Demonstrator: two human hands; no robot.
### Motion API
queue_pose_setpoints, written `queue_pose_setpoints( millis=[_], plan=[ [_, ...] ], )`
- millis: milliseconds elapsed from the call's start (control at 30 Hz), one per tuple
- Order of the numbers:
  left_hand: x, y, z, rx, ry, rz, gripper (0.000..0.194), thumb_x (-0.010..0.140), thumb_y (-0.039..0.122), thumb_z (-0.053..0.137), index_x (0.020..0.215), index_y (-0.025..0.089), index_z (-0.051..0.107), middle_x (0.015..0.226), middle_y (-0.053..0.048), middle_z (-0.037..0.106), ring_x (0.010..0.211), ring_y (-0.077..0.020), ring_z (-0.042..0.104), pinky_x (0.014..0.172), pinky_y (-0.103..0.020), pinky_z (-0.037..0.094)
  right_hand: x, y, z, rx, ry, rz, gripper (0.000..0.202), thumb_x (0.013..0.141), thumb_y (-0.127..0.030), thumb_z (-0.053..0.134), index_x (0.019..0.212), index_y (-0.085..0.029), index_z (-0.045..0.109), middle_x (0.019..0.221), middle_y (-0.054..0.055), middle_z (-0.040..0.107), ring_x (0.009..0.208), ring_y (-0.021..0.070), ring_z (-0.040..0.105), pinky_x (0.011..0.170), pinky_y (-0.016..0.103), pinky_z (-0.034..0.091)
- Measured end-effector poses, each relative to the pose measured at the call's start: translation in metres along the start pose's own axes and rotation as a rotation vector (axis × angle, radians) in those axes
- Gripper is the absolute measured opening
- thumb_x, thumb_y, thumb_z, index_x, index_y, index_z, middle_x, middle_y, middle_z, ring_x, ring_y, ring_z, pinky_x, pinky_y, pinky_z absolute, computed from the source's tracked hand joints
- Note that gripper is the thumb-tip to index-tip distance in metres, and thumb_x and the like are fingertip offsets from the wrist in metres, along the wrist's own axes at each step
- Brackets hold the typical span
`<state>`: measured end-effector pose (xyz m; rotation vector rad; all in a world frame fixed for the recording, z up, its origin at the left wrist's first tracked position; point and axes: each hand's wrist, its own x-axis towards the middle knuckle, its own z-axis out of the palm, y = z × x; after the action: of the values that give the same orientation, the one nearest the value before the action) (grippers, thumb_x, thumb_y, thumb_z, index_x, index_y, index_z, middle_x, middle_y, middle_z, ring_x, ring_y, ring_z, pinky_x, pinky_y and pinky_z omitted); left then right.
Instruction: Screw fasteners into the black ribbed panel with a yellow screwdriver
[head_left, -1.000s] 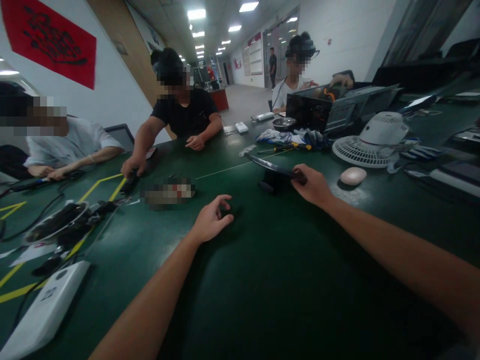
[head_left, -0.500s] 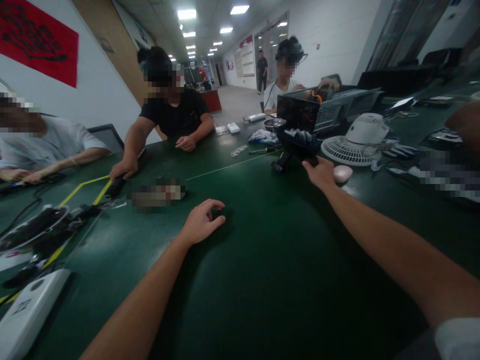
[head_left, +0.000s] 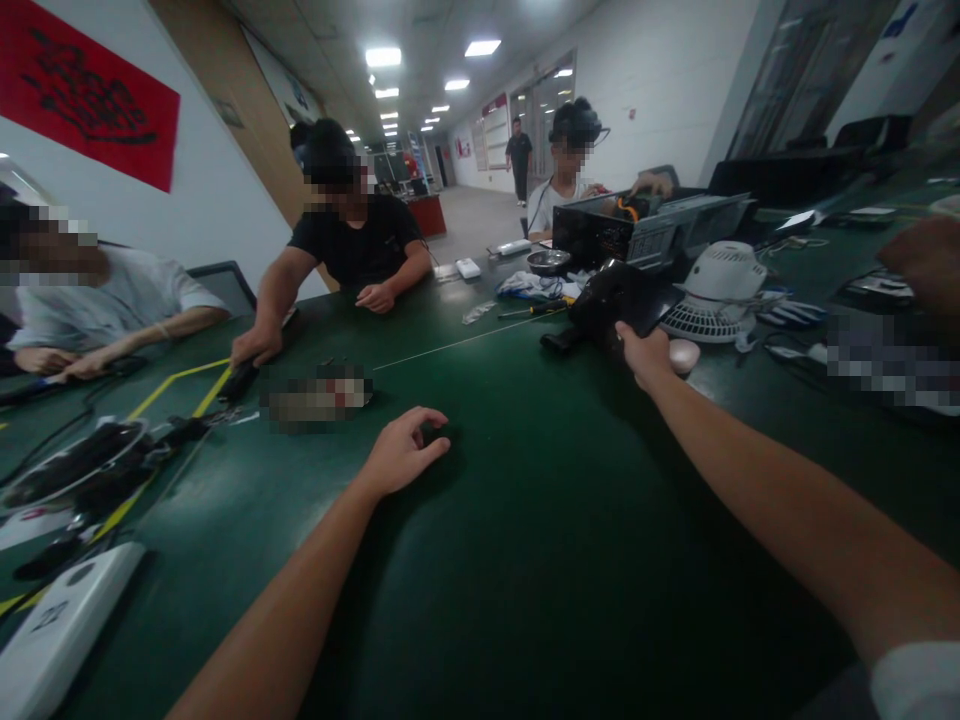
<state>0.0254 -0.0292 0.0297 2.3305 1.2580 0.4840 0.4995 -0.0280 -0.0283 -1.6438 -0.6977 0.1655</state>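
Note:
My left hand (head_left: 403,450) rests on the dark green table, fingers loosely curled and thumb apart, with nothing in it. Farther forward, my right hand (head_left: 646,358) grips the near edge of a bulky black object (head_left: 616,300) with a broad, glossy flat part and a stubby projection at its left. I cannot make out its exact kind. Just beside that hand lies a pale pink rounded thing (head_left: 684,355). Behind the black object are a white fan base with a round grille (head_left: 721,280), a yellow-and-black screwdriver (head_left: 551,306) and a metal bowl (head_left: 549,261).
An open computer case (head_left: 600,235) stands at the back, a person's hands over it. Across the table, a person in black holds a black thing (head_left: 238,380). A white power bank-like box (head_left: 71,625) and tangled black gear (head_left: 82,465) lie at left. Another hand (head_left: 926,265) shows at right.
The black object has turned in my right hand, its glossy flat part now showing toward the right. My left hand stays where it was. The view has tipped slightly upward.

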Motion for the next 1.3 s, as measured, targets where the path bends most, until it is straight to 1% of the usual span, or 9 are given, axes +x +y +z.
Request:
queue_pose_setpoints(
  millis=[200,333,567,667,867,967,1067,1200,1300],
  plan=[
    [0.001,-0.001,0.000,0.006,-0.021,-0.001,0.042,0.090,0.051,0.071,0.121,0.022,0.075,0.101,-0.005,0.072,0.077,-0.0211,0.064,0.073,-0.037,0.051,0.004,-0.009,-0.005,0.222,0.037,0.260,0.038,0.095,-0.036,0.071,0.130,-0.022,0.065,0.120,0.011,0.076,0.097,0.0261,0.080,0.072,0.041,0.071],
    [0.001,-0.003,0.002,0.023,-0.020,0.019,0.041,0.091,0.049,0.071,0.121,0.022,0.075,0.108,-0.007,0.073,0.077,-0.0209,0.064,0.074,-0.038,0.051,0.002,-0.014,-0.009,0.245,0.032,0.282,0.033,0.095,-0.035,0.070,0.125,-0.025,0.062,0.117,0.008,0.076,0.093,0.0236,0.080,0.068,0.038,0.070],
    [0.003,-0.008,0.007,0.079,-0.005,0.083,0.033,0.093,0.044,0.068,0.118,0.023,0.075,0.119,-0.008,0.073,0.079,-0.0198,0.067,0.076,-0.039,0.053,-0.025,-0.033,-0.012,0.047,0.106,-0.031,0.028,0.086,-0.043,0.070,0.103,-0.020,0.068,0.112,0.017,0.077,0.122,0.0381,0.071,0.110,0.059,0.055],
    [0.004,-0.010,0.009,0.076,-0.001,0.081,0.034,0.094,0.043,0.067,0.121,0.024,0.074,0.119,-0.007,0.074,0.080,-0.0204,0.068,0.077,-0.039,0.054,-0.045,-0.049,-0.013,-0.032,0.056,-0.254,0.030,0.085,-0.051,0.067,0.089,-0.021,0.067,0.099,0.020,0.075,0.116,0.0424,0.070,0.111,0.063,0.050],
    [0.002,-0.004,0.009,0.069,0.007,0.067,0.047,0.093,0.043,0.069,0.137,0.026,0.067,0.126,-0.008,0.076,0.088,-0.0234,0.072,0.087,-0.044,0.057,-0.118,-0.080,0.008,-0.061,-0.197,-0.645,0.036,0.096,-0.056,0.061,0.097,-0.023,0.074,0.111,0.015,0.078,0.103,0.0311,0.075,0.096,0.045,0.059],
    [-0.002,0.012,0.011,-0.151,0.052,0.035,0.082,0.085,0.052,0.082,0.158,0.027,0.051,0.144,-0.014,0.070,0.101,-0.0284,0.075,0.092,-0.047,0.060,-0.166,-0.095,0.032,-0.042,-0.354,-0.755,0.034,0.104,-0.053,0.058,0.109,-0.025,0.078,0.115,0.010,0.081,0.099,0.0268,0.077,0.093,0.041,0.061],
    [-0.005,0.032,0.018,-0.560,0.100,0.070,0.118,0.066,0.049,0.099,0.166,0.027,0.039,0.165,-0.021,0.054,0.136,-0.0384,0.066,0.103,-0.050,0.060,-0.208,-0.110,0.060,0.045,-0.643,-0.823,0.041,0.111,-0.045,0.052,0.137,-0.022,0.075,0.136,0.013,0.079,0.117,0.0301,0.076,0.104,0.047,0.060],
    [-0.008,0.045,0.026,-0.816,0.124,0.002,0.085,0.065,0.050,0.099,0.137,0.019,0.064,0.137,-0.019,0.073,0.136,-0.0422,0.067,0.110,-0.052,0.059,-0.237,-0.122,0.084,0.069,-0.854,-0.906,0.068,0.100,-0.032,0.067,0.166,-0.026,0.054,0.161,0.011,0.066,0.141,0.0310,0.067,0.118,0.051,0.054],
    [-0.009,0.042,0.026,-0.848,0.209,-0.110,0.063,0.070,0.055,0.094,0.117,0.019,0.073,0.121,-0.016,0.080,0.130,-0.0426,0.071,0.110,-0.052,0.059,-0.242,-0.123,0.085,0.133,-1.014,-0.917,0.091,0.088,-0.038,0.081,0.172,-0.024,0.047,0.168,0.013,0.059,0.158,0.0338,0.050,0.126,0.056,0.047]
  ],
)
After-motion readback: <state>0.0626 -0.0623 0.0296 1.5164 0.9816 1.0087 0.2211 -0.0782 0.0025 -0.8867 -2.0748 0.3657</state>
